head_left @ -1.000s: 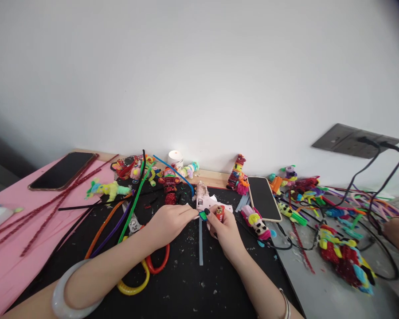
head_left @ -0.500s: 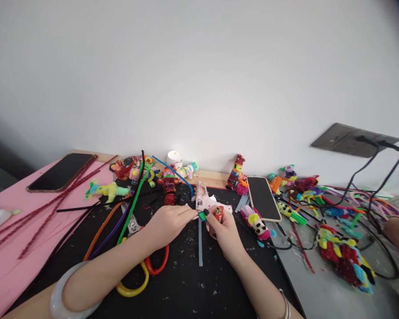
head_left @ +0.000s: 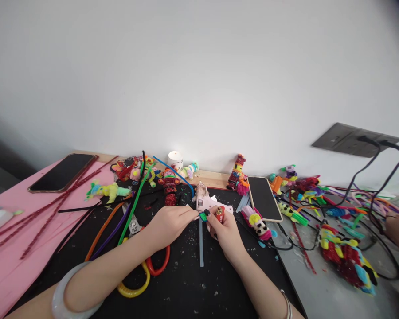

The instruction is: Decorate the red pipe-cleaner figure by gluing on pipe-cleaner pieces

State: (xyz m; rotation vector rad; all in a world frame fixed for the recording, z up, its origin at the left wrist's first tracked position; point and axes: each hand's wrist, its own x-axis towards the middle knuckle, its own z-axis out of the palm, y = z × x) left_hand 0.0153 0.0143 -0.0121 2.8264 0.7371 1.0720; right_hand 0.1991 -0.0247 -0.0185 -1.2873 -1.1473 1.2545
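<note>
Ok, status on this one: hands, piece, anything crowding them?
Left hand and right hand pinch small green piece. Pink glue gun just behind; glue stick between hands.

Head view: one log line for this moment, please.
left hand pinches green piece | right hand holds red piece | glue gun behind

White wall (head_left: 199, 66), grey socket plate (head_left: 352, 139) w/ 2 plugs.

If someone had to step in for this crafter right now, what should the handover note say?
Left hand: fingertips pinch a small green piece.
Right hand: holds a small red figure, touching the green piece.
Both meet above the black mat, just in front of the pink glue gun; a glue stick lies below.
Done: green piece brought to the figure.
Left: whether it is fixed on cannot be seen.
</note>
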